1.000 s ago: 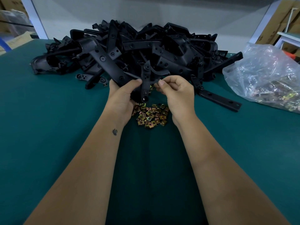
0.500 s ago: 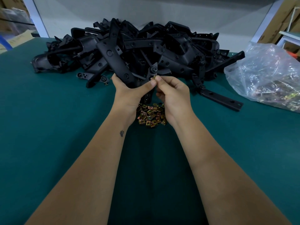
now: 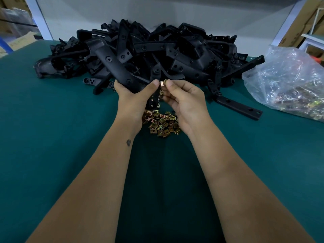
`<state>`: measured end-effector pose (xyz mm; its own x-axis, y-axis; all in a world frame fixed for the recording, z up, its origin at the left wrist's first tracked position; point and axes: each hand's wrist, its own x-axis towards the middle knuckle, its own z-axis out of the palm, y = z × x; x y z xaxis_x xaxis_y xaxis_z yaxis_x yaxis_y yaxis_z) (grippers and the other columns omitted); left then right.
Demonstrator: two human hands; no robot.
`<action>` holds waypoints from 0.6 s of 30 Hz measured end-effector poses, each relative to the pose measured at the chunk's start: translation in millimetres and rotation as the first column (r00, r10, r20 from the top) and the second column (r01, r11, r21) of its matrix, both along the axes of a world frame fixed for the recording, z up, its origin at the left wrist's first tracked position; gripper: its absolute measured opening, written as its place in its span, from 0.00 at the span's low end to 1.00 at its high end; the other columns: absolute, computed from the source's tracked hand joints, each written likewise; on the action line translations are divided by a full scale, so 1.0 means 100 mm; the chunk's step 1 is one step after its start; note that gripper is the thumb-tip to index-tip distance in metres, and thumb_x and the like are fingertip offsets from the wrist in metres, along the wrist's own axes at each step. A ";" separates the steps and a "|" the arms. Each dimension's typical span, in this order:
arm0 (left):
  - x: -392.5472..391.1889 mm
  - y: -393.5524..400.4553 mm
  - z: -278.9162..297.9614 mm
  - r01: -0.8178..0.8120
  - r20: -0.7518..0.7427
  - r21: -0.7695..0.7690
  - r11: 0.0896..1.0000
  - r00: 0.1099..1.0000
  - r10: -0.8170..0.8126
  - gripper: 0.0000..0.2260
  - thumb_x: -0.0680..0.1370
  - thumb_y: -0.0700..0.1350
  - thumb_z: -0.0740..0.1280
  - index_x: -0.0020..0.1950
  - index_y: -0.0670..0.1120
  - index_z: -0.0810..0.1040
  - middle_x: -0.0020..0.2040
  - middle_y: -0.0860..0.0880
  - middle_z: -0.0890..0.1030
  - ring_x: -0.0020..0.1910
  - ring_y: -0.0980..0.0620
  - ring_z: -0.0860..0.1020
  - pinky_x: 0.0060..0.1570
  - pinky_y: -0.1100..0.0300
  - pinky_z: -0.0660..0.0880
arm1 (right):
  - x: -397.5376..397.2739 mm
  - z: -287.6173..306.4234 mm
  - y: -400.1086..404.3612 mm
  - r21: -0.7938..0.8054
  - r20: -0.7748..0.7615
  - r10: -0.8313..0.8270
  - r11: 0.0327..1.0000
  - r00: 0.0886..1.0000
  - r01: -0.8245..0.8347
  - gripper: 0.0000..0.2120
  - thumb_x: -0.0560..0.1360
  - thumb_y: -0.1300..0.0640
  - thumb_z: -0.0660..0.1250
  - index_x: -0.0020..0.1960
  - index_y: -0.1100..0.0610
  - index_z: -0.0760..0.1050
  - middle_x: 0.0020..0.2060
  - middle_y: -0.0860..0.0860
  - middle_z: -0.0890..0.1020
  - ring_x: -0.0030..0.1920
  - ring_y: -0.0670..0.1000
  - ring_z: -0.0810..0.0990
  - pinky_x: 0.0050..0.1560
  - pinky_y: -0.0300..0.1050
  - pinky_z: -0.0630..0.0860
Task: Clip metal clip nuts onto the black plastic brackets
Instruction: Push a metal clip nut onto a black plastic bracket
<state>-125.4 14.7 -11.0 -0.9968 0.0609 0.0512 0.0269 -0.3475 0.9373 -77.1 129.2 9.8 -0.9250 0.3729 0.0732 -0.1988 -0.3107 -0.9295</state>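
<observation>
Both forearms are bare, with no sleeves in view. The left hand (image 3: 133, 100) and right hand (image 3: 186, 102) wear no gloves or rings. A small dark tattoo (image 3: 128, 142) marks the left wrist, at 6 o'clock of that hand.

Green-covered table (image 3: 52, 137). Big heap of black plastic brackets (image 3: 157, 53) along the far edge, one loose bracket (image 3: 240, 107) flat just right of it. Small pile of metal clip nuts (image 3: 161, 123) mid-table; clear plastic bag (image 3: 289, 81) by the right edge.
</observation>
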 end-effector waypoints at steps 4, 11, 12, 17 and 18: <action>0.08 0.02 -0.03 -0.096 -0.231 -0.325 0.941 0.973 0.019 0.55 0.72 0.49 0.77 0.79 0.59 0.34 0.82 0.55 0.50 0.79 0.55 0.55 0.77 0.48 0.56 | 0.00 -0.04 0.09 0.009 0.021 -0.083 0.996 0.996 0.083 0.03 0.76 0.64 0.69 0.45 0.59 0.81 0.39 0.53 0.81 0.40 0.46 0.79 0.43 0.38 0.78; 0.10 0.05 0.00 -0.084 -0.302 -0.549 0.831 0.948 -0.104 0.18 0.81 0.34 0.61 0.54 0.55 0.83 0.66 0.52 0.71 0.64 0.59 0.69 0.62 0.76 0.64 | 0.00 -0.05 0.08 0.017 0.029 -0.081 0.997 0.996 0.080 0.05 0.77 0.66 0.68 0.46 0.60 0.82 0.38 0.53 0.82 0.39 0.46 0.79 0.41 0.37 0.78; 0.12 0.06 0.01 -0.066 -0.271 -0.546 0.835 0.957 -0.102 0.18 0.81 0.33 0.60 0.52 0.53 0.84 0.65 0.50 0.71 0.63 0.58 0.71 0.64 0.74 0.66 | -0.01 -0.05 0.07 0.026 0.034 -0.075 0.997 0.997 0.074 0.05 0.77 0.66 0.68 0.46 0.60 0.82 0.39 0.53 0.83 0.39 0.46 0.79 0.41 0.37 0.78; 0.14 0.08 0.06 0.090 -0.099 -0.353 0.931 0.986 -0.133 0.14 0.80 0.38 0.62 0.43 0.51 0.85 0.52 0.49 0.84 0.56 0.51 0.80 0.64 0.52 0.74 | -0.01 -0.06 0.06 0.057 0.062 -0.063 0.997 0.996 0.059 0.04 0.76 0.66 0.69 0.47 0.59 0.81 0.40 0.52 0.83 0.40 0.45 0.81 0.42 0.36 0.78; 0.15 0.09 0.07 0.088 -0.091 -0.301 0.949 0.988 -0.121 0.14 0.80 0.40 0.63 0.41 0.52 0.84 0.48 0.51 0.84 0.53 0.52 0.81 0.61 0.55 0.75 | -0.01 -0.06 0.06 0.063 0.067 -0.064 0.996 0.996 0.060 0.04 0.76 0.66 0.69 0.47 0.59 0.81 0.41 0.53 0.83 0.40 0.45 0.81 0.42 0.36 0.78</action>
<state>-110.7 23.3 -4.1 -0.9737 0.1932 0.1209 0.1110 -0.0615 0.9919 -78.2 135.2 4.0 -0.9038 0.4266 0.0342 -0.1505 -0.2420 -0.9585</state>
